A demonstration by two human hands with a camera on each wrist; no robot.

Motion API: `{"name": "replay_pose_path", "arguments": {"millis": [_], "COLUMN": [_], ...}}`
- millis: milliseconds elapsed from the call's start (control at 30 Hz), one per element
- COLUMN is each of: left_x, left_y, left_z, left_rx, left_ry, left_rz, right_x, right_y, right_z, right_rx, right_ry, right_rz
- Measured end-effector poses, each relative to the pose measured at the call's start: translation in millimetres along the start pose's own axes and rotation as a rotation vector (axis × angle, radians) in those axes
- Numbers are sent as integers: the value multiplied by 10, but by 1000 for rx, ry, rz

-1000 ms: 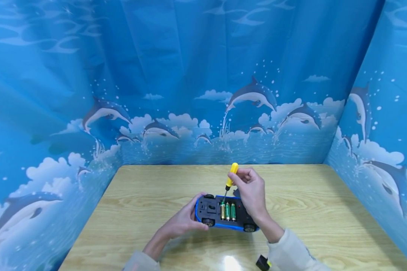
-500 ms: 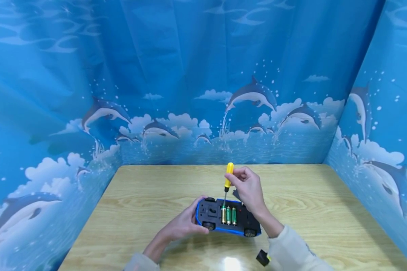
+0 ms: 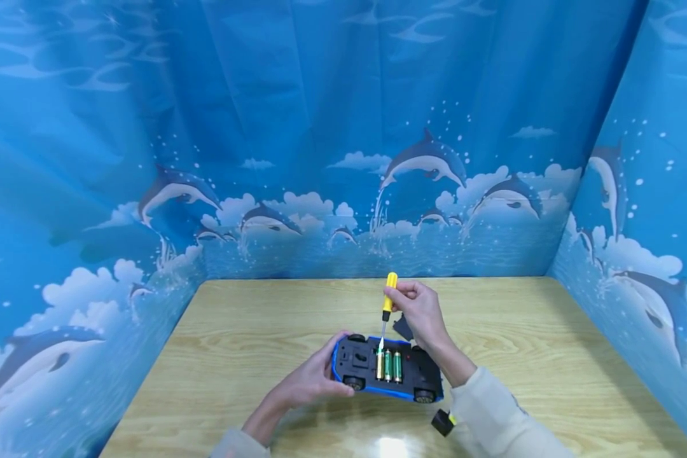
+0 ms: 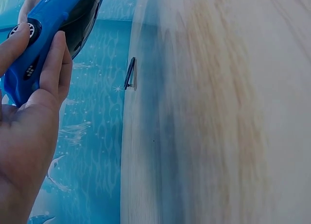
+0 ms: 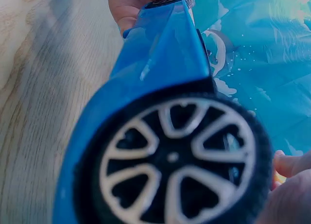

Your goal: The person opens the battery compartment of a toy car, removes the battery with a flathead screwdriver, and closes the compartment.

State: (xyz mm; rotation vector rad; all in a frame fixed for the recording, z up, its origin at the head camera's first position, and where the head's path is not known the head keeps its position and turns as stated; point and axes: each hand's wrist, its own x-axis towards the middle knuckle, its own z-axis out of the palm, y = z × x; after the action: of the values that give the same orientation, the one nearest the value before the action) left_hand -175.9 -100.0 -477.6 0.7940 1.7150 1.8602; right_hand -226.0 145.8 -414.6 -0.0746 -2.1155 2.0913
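Lying underside-up over the tabletop (image 3: 240, 324), one blue toy car (image 3: 366, 372) is gripped at one end by the left hand (image 3: 315, 380); three wheels (image 3: 424, 395) are plainly seen. Three batteries (image 3: 388, 366) are seated side by side in its opened underside, and none is seen outside. One yellow-handled screwdriver (image 3: 388, 304) is pinched by the right hand (image 3: 423, 315), its tip held at the end of the leftmost battery in the head view; contact cannot be confirmed. Opening is judged done, while work on the batteries appears unfinished. One dark flat piece (image 3: 402, 327), possibly the cover, is seen just beyond the car, not fitted. Everything is enclosed by a dolphin-printed backdrop (image 3: 298, 127).
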Motion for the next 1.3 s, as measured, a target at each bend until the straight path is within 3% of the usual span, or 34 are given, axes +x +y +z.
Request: {"name": "replay_pose_path", "arguments": {"millis": [400, 600, 800, 1067, 1300], "left_x": [-8, -13, -26, -42, -22], "left_y": [0, 7, 22, 23, 63], "left_z": [22, 25, 20, -36, -72], "left_rx": [-23, -26, -4, 7, -4], "left_ry": [-43, -34, 26, 99, 118], "left_rz": [2, -5, -22, -43, -43], "right_x": [1, 3, 1, -91, -235], "right_y": [58, 38, -58, -167, -190], "right_z": [-24, -62, -148, -244, -242], "right_rx": [-55, 7, 123, 165, 220], "right_ry": [4, 29, 70, 91, 137], "right_rz": [82, 117, 138, 106, -24]}}
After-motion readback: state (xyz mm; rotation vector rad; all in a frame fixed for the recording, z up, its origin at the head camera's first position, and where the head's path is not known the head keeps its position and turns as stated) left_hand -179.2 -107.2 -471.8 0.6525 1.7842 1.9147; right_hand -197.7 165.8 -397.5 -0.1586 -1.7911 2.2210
